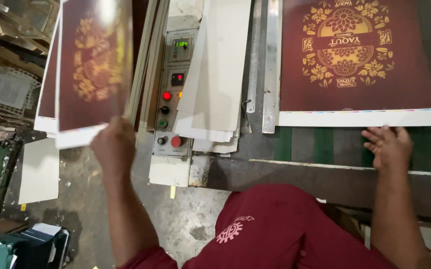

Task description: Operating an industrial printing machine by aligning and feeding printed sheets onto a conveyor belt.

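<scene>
- Maroon card with a gold floral ornament makes up the lifted sheet (93, 65), which the left hand (113, 147) holds up by its white bottom margin, to the left of the control panel (173, 89); the sheet is blurred and its top runs out of view.
- The left hand's grip is clamped on that sheet's lower edge; the fingers are hidden behind the card and only the back of the hand shows.
- Behind the lifted sheet stand more sheets (46, 94) of the same print, only their left edges and white margins showing.
- The flat sheet (355, 60), same maroon and gold, lies on the dark surface (325, 179) to the right of the control panel, its white margin towards the person; its top is cut off.
- The right hand (387, 147) rests on the surface just below that white margin, fingers spread and loosely curled, holding nothing; whether the fingertips touch the margin is hard to tell.
- A pile of plain white boards (215, 74) leans over the right side of the control panel, hiding part of it.
- A metal ruler (270, 65) lies between the white boards and the flat sheet.
- The control panel carries red, green and black buttons and two small lit displays.
</scene>
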